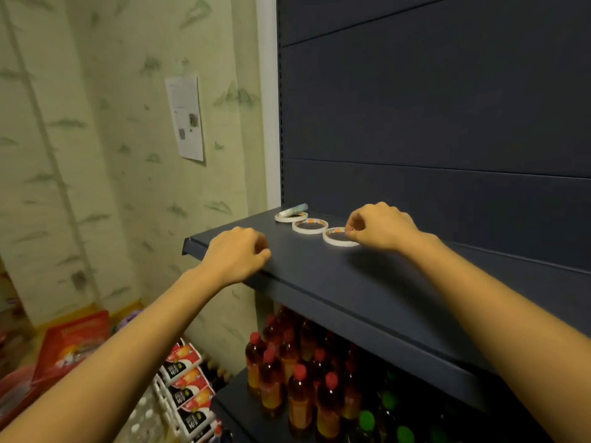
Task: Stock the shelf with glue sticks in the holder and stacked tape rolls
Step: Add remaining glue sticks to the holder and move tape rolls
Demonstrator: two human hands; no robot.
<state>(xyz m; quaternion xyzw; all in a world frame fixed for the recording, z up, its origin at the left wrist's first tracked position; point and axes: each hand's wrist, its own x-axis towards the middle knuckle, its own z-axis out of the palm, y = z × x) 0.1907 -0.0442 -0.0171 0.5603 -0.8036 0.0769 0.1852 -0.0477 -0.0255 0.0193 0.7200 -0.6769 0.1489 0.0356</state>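
Note:
Three white tape rolls lie flat in a row on the dark blue shelf (319,276): a far roll (290,218), a middle roll (309,226) and a near roll (336,239). A pale glue stick (295,209) lies on its side against the far roll. My right hand (380,227) pinches the right rim of the near roll with fingertips. My left hand (238,254) rests loosely curled on the shelf's front left edge, holding nothing. No holder is in view.
The shelf's dark back panel (431,123) rises behind the rolls. Below stands a lower shelf with several red-capped bottles (287,372) and green-capped bottles (383,410). Left is a patterned wall with a paper notice (186,118); red packages (73,343) and cartons (188,388) sit on the floor.

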